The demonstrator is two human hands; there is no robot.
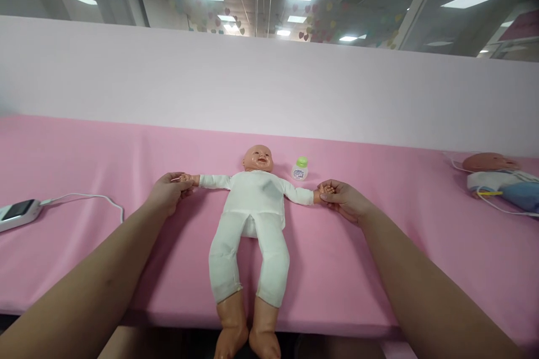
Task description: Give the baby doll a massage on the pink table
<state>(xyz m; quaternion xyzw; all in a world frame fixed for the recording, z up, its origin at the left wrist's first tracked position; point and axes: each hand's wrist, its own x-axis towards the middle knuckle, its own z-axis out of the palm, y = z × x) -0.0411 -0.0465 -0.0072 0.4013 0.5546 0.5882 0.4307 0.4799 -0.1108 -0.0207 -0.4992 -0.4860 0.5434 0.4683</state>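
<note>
A baby doll (255, 196) with a white cloth body lies on its back on the pink padded table (332, 275). Its head points to the wall and its feet hang past the front edge. Both doll arms are stretched out sideways. My left hand (168, 190) is closed on the doll's hand at the left, fingers and thumb pinching it. At the right, my right hand (345, 199) grips the doll's other hand the same way. Beside the doll's head stands a small clear bottle (300, 170) with a green cap.
A white device (19, 214) with a dark screen and a cable lies at the left. At the far right is a second doll (501, 179) in white and blue, with thin tubing around it. A white wall (269, 90) with glass above runs behind the table.
</note>
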